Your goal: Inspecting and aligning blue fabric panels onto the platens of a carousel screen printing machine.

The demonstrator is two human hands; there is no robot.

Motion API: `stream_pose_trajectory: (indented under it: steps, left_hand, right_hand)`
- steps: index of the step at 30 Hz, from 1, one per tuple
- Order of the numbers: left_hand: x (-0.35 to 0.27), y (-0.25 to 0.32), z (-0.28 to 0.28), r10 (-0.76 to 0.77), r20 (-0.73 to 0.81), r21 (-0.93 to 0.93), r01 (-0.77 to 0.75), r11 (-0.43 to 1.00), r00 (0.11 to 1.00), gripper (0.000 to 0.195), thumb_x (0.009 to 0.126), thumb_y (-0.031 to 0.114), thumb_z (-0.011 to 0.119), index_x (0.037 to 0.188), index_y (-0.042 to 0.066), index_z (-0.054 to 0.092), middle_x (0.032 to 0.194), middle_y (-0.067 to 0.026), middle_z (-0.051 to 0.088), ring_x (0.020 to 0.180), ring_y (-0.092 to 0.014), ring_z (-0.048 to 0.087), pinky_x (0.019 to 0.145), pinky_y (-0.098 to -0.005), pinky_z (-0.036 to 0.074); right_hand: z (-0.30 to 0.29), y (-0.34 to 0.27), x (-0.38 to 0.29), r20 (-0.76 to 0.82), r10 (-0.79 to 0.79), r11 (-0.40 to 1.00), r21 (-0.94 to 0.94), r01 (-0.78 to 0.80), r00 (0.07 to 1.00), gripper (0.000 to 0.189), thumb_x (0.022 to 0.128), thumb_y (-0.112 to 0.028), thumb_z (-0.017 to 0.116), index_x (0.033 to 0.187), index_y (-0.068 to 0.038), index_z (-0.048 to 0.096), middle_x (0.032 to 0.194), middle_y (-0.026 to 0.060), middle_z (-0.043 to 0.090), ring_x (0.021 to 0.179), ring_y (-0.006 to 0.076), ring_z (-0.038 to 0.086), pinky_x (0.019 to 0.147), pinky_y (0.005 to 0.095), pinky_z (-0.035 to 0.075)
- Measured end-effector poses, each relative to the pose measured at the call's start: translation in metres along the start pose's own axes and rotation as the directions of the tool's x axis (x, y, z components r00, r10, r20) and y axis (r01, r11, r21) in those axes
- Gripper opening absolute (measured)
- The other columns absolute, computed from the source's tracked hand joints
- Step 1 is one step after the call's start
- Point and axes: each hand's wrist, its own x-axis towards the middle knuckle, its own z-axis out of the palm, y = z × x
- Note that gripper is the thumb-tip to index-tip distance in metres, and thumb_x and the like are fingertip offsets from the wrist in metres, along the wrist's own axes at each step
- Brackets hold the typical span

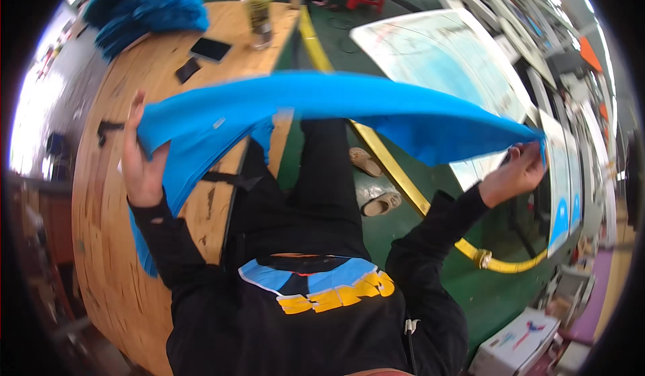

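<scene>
A length of bright blue fabric (pixel 322 91) is stretched in the air before me, from one hand to the other. Its left end lies between the thumb and fingers of my left hand (pixel 141 159), above the wooden table (pixel 116 275). From there some of the cloth hangs in folds beside my left forearm, down toward the tabletop. My right hand (pixel 519 172) pinches the far right corner between bent fingers, near white boards. The middle of the cloth is slightly blurred, and a small pale mark shows near its left end.
Blue plush material (pixel 156 5) is heaped at the table's far end, near a phone (pixel 210 49), a small dark flat item (pixel 187 70) and a bottle (pixel 259 18). Blue-stained white boards (pixel 428 53) stand to the right. Clogs (pixel 382 204) and a yellow strip (pixel 390 167) lie lower down.
</scene>
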Motion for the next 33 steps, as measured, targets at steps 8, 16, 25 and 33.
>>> stream_pose_trajectory:
  steps: [8,16,25,33]
  left_hand:
    - [-0.136,0.036,-0.111,0.079,-0.236,0.154,-0.043,0.987,0.969,0.024,0.094,0.023,0.055,0.115,0.01,0.052,0.098,-0.0001,0.052,0.096,-0.01,0.055,0.09,-0.0255,0.042]
    - [-0.162,0.057,-0.151,0.183,-0.564,-0.009,-0.227,0.974,0.805,0.034,0.097,0.019,0.054,0.129,0.007,0.056,0.109,0.0014,0.059,0.099,-0.009,0.055,0.085,-0.029,0.044]
    - [-0.138,0.122,-0.207,0.598,-0.399,0.235,-0.553,0.8,0.695,0.031,0.099,0.02,0.053,0.128,0.01,0.055,0.115,0.0007,0.059,0.095,-0.006,0.054,0.075,-0.0226,0.043]
    - [-0.147,0.045,-0.252,0.417,-0.469,0.564,-0.099,0.82,0.779,0.023,0.098,0.022,0.054,0.113,0.005,0.06,0.107,-0.0013,0.061,0.1,-0.009,0.055,0.084,-0.0226,0.041]
  right_hand:
    - [0.069,-0.017,-0.087,0.403,0.078,0.97,0.182,-0.163,0.912,0.02,0.098,-0.023,0.05,0.106,-0.007,0.057,0.092,0.0011,0.051,0.082,0.0098,0.049,0.072,0.0235,0.04]
    - [0.183,-0.017,-0.149,0.818,0.187,0.555,0.369,-0.746,0.544,0.031,0.096,-0.024,0.052,0.122,-0.007,0.055,0.105,0.0031,0.06,0.098,0.0145,0.056,0.088,0.0328,0.044]
    - [0.308,-0.065,-0.199,0.903,-0.1,0.388,0.421,-0.82,0.417,0.017,0.097,-0.009,0.046,0.113,-0.005,0.05,0.107,0.0113,0.063,0.099,0.0229,0.065,0.083,0.0337,0.052]
    - [0.261,0.026,-0.282,0.971,0.147,0.44,0.106,-0.892,0.188,0.013,0.097,-0.011,0.048,0.108,-0.008,0.053,0.086,0.0031,0.061,0.08,0.0151,0.062,0.077,0.0325,0.054]
